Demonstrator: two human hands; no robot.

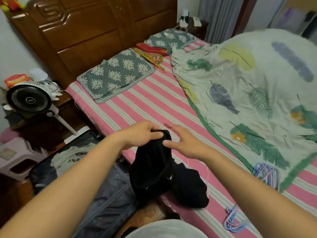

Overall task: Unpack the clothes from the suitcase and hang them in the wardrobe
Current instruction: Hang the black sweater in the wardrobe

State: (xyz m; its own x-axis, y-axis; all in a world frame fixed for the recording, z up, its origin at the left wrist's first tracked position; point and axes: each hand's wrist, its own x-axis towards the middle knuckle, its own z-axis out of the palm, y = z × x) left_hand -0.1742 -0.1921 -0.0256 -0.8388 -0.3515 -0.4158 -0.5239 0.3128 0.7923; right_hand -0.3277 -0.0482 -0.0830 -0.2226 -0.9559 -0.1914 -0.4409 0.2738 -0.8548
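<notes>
My left hand (142, 133) fingers pinch the top of a black garment (154, 170); its shape is hard to make out, hanging lengthwise onto the striped bed (154, 103). My right hand (185, 143) hovers spread beside it, above the suitcase (106, 200).

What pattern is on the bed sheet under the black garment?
Pink and pale stripes on the sheet, clearest in the head view; the black garment is plain.

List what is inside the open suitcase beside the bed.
In the suitcase a white printed T-shirt and dark blue fabric show. The left forearm covers the middle, so anything beneath cannot be seen.
</notes>
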